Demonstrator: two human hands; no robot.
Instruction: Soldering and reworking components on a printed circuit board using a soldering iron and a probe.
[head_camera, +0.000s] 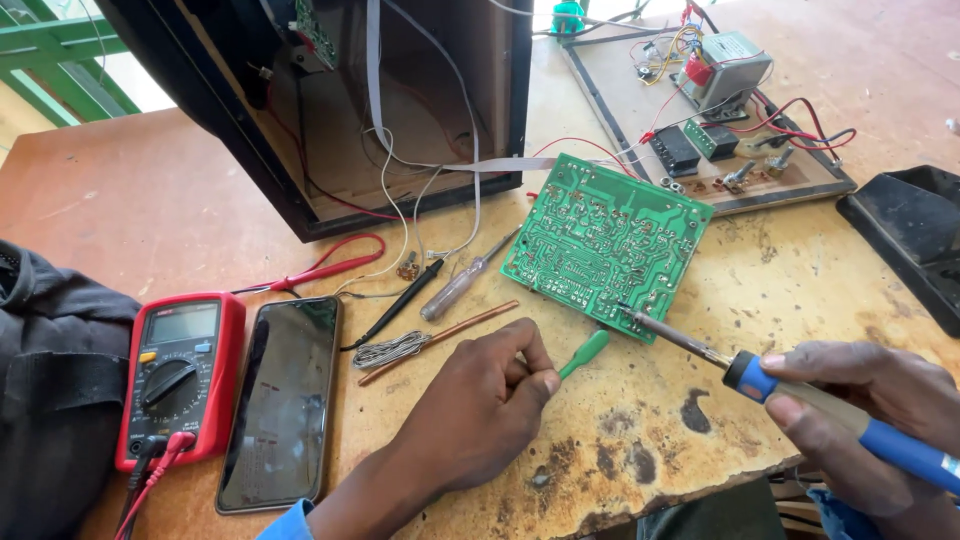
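Observation:
A green circuit board (600, 240) lies solder side up in the middle of the wooden table (640, 440). My right hand (860, 410) grips a blue-handled soldering iron (800, 395), its metal tip touching the board's near corner. My left hand (480, 405) pinches a small green-handled tool (584, 354) that points toward the same corner. A grey ribbon cable and thin wires run from the board into an open black cabinet (330, 110).
Left of my hand lie a coil of solder (388, 349), a copper rod (440, 341), a clear-handled screwdriver (462, 280), a black probe, a dark phone (282, 400) and a red multimeter (180, 380). A wooden panel with a transformer (725, 65) sits far right, a black tray (915, 235) beside it.

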